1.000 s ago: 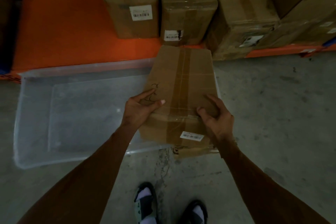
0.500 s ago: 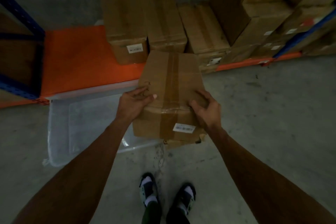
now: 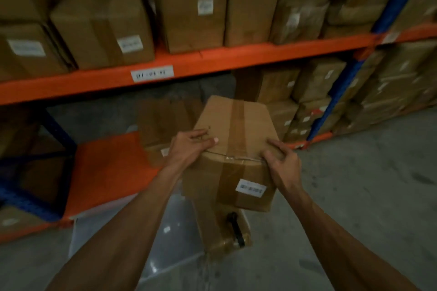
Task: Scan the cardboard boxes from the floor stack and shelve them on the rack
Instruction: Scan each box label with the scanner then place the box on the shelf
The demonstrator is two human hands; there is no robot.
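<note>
Both hands, left hand (image 3: 191, 146) and right hand (image 3: 282, 165), clamp a taped cardboard box (image 3: 234, 149) in mid-air before the rack (image 3: 212, 61). Its barcode label (image 3: 251, 188) is blurred; the lower orange shelf (image 3: 106, 172) lies open at left.

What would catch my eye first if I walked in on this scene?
Most likely the taped cardboard box in the middle, gripped by the left hand and the right hand, a white barcode label on its near face. Behind it runs the bright orange shelf beam, crowded above with labelled brown boxes. Below the held box, another box rests on the floor with a dark object lying on it.
</note>
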